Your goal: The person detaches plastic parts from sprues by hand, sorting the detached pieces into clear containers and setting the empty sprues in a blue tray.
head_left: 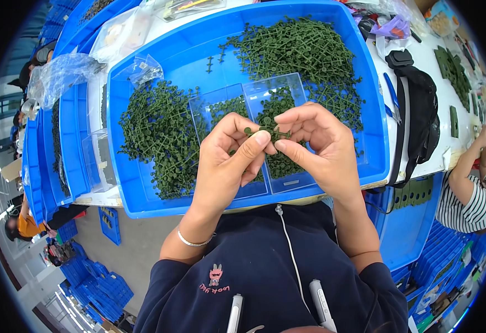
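Observation:
A small dark green plastic piece with round wheel-like ends (269, 133) is pinched between my two hands over the blue tray (182, 66). My left hand (226, 152) grips it between thumb and curled fingers. From the other side, my right hand (329, 147) has thumb and index finger at its right end. Beneath my hands sit two clear plastic boxes, a left box (198, 117) and a right box (304, 181), both with small green round parts inside. Heaps of similar green pieces lie at the tray's left (157, 133) and far right (298, 47).
Right of the tray are blue-handled pliers (391, 94) and a black bag (422, 114). Clear plastic bags (68, 75) and stacked blue trays (74, 139) stand at left. A person in a striped shirt (466, 202) works at far right.

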The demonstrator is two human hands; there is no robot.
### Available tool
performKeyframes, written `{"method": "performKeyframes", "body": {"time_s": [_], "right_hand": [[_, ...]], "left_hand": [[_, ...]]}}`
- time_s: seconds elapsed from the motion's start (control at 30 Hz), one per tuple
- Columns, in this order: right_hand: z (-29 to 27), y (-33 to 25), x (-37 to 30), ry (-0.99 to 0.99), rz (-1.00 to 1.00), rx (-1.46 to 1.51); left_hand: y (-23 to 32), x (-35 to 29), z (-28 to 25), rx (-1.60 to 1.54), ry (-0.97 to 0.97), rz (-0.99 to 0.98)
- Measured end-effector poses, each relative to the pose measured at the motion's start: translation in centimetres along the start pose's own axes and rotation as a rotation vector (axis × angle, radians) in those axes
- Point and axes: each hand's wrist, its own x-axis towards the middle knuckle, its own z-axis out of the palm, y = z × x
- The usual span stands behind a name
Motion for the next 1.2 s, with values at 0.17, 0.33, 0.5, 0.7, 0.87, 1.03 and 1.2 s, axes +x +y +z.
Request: {"method": "performKeyframes", "body": {"time_s": [0.17, 0.33, 0.5, 0.7, 0.87, 1.03, 1.2], "right_hand": [[-0.1, -0.6, 0.2, -0.005, 0.092, -0.025], [-0.5, -1.3, 0.3, -0.070, 0.268, 0.084], [-0.6, -1.6, 0.5, -0.163, 0.428, 0.367], [1.1, -2.1, -0.4, -0.063, 0.270, 0.188], [1.0, -2.2, -1.3, -0.080, 0.052, -0.588], [0.5, -2.6, -0.9, 0.039, 0.080, -0.180], [0.4, -2.0, -0.3, 0.121, 0.070, -0.138]], "left_hand": [[0.0, 0.0, 0.2, -0.013, 0.014, -0.015], [-0.5, -0.9, 0.8, 0.255, 0.035, 0.164], [-0.6, -1.2, 1.0, 0.179, 0.020, 0.252], [-1.0, -0.6, 1.2, -0.147, 0.150, 0.275], [0.3, 0.1, 0.3, -0.104, 0.085, 0.166], [-0.9, -0.3, 0.3, -0.139, -0.070, 0.027], [-0.6, -1.0, 1.0, -0.048, -0.069, 0.030]]}}
